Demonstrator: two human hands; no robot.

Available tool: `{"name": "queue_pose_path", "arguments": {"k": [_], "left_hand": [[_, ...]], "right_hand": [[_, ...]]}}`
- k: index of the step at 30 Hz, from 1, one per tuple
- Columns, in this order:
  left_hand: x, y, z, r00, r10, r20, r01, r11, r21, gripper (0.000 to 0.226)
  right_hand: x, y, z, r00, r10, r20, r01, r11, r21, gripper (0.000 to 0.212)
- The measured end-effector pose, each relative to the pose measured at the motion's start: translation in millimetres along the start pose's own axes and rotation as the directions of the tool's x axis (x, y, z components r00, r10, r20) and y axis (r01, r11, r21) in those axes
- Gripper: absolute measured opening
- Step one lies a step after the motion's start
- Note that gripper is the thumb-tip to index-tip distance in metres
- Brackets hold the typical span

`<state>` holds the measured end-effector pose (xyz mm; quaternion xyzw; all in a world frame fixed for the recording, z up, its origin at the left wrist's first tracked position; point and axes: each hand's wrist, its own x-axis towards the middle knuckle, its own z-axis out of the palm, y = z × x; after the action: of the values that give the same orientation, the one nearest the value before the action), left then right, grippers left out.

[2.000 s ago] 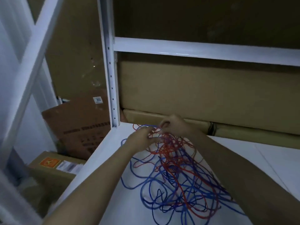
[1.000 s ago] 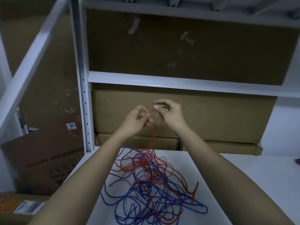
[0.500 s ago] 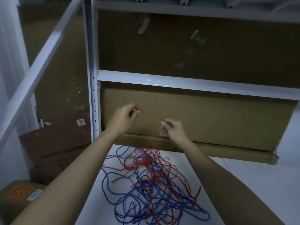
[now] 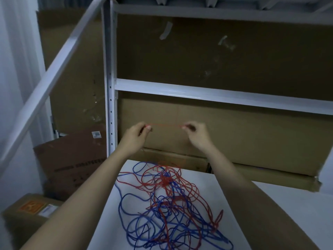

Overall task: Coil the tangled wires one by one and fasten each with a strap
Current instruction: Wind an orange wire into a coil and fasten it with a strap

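A tangle of red and blue wires (image 4: pixel 167 204) lies on the white shelf board (image 4: pixel 243 204) below my arms. One thin red wire (image 4: pixel 165 125) is stretched level in the air between my hands. My left hand (image 4: pixel 137 136) pinches its left end between thumb and fingers. My right hand (image 4: pixel 197 135) pinches it about a forearm's length to the right. Both hands are raised well above the tangle, in front of a cardboard box. No strap is visible.
White metal shelf upright (image 4: pixel 110 87) stands just left of my left hand, with a crossbeam (image 4: pixel 216 95) above the hands. Large cardboard boxes (image 4: pixel 234 134) fill the back of the shelf. More boxes (image 4: pixel 72 159) lean on the floor at left.
My hands rose from the tangle holding a red wire, then moved apart. The stretch of wire between them is longer and level now.
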<state>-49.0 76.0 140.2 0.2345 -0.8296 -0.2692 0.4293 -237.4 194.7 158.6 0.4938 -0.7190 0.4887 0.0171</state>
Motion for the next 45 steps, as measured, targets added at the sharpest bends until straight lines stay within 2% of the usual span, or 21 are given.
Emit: {"name": "queue_pose_path", "arguments": {"k": [2, 4, 7, 10, 13, 14, 15, 17, 19, 21, 23, 27, 31, 36, 39, 43, 45], "left_hand": [[-5, -2, 1, 0.999, -0.013, 0.031, 0.013, 1.000, 0.003, 0.021], [-9, -3, 3, 0.997, -0.024, 0.067, 0.022, 0.999, 0.025, 0.021], [-12, -4, 10, 0.993, -0.032, 0.112, 0.028, 0.999, 0.039, 0.022], [-15, -3, 18, 0.993, -0.016, 0.116, 0.016, 1.000, -0.004, 0.019], [-17, -3, 26, 0.993, 0.000, 0.122, 0.000, 1.000, 0.002, 0.020], [-18, -3, 29, 0.992, 0.003, 0.125, -0.003, 1.000, -0.002, 0.021], [-19, -2, 31, 0.991, 0.006, 0.135, -0.006, 1.000, -0.007, 0.021], [-20, -3, 36, 0.985, 0.007, 0.175, -0.007, 1.000, -0.004, 0.021], [-22, -7, 41, 0.972, -0.008, 0.234, 0.003, 1.000, 0.021, 0.021], [-27, -14, 42, 0.954, -0.031, 0.297, 0.028, 0.999, 0.015, 0.020], [-33, -25, 42, 0.932, -0.054, 0.357, 0.050, 0.999, 0.022, 0.016], [-49, -55, 43, 0.873, -0.180, 0.454, 0.115, 0.979, 0.167, 0.023], [-65, -77, 45, 0.836, -0.248, 0.489, 0.126, 0.955, 0.268, 0.016], [-72, -88, 45, 0.852, -0.275, 0.446, 0.140, 0.939, 0.313, 0.017], [-73, -93, 44, 0.851, -0.282, 0.443, 0.157, 0.942, 0.298, 0.018], [-75, -95, 44, 0.846, -0.267, 0.462, 0.164, 0.954, 0.252, 0.022], [-76, -94, 44, 0.846, -0.257, 0.467, 0.166, 0.960, 0.227, 0.018]], "right_hand": [[-14, 26, 5, 0.953, 0.114, 0.280, -0.077, 0.987, -0.141, 0.015], [-28, 44, 11, 0.905, 0.176, 0.388, -0.083, 0.966, -0.244, 0.015], [-41, 50, 19, 0.928, 0.178, 0.328, -0.124, 0.976, -0.180, 0.026], [-42, 41, 26, 0.963, 0.160, 0.217, -0.160, 0.987, -0.018, 0.018], [-43, 29, 28, 0.989, 0.107, 0.099, -0.109, 0.994, 0.012, 0.062], [-45, 24, 28, 0.994, 0.067, 0.088, -0.068, 0.998, 0.013, 0.069], [-47, 18, 28, 0.995, 0.002, 0.096, -0.002, 1.000, -0.005, 0.067], [-50, 14, 33, 0.978, -0.125, 0.169, 0.140, 0.987, -0.082, 0.043], [-52, 12, 36, 0.960, -0.128, 0.249, 0.131, 0.991, 0.004, 0.017], [-55, 18, 38, 0.956, -0.078, 0.282, 0.060, 0.996, 0.072, 0.019], [-55, 27, 36, 0.955, -0.015, 0.296, 0.025, 0.999, -0.029, 0.023], [-53, 45, 34, 0.906, 0.109, 0.410, -0.026, 0.979, -0.203, 0.023], [-60, 58, 39, 0.820, 0.161, 0.549, 0.008, 0.957, -0.292, 0.016], [-67, 60, 57, 0.771, 0.183, 0.610, 0.072, 0.927, -0.368, 0.014], [-66, 59, 67, 0.760, 0.198, 0.619, 0.051, 0.932, -0.360, 0.011], [-64, 59, 77, 0.808, 0.187, 0.559, -0.039, 0.963, -0.266, 0.016], [-63, 57, 81, 0.781, 0.207, 0.589, -0.091, 0.971, -0.221, 0.016]]}}
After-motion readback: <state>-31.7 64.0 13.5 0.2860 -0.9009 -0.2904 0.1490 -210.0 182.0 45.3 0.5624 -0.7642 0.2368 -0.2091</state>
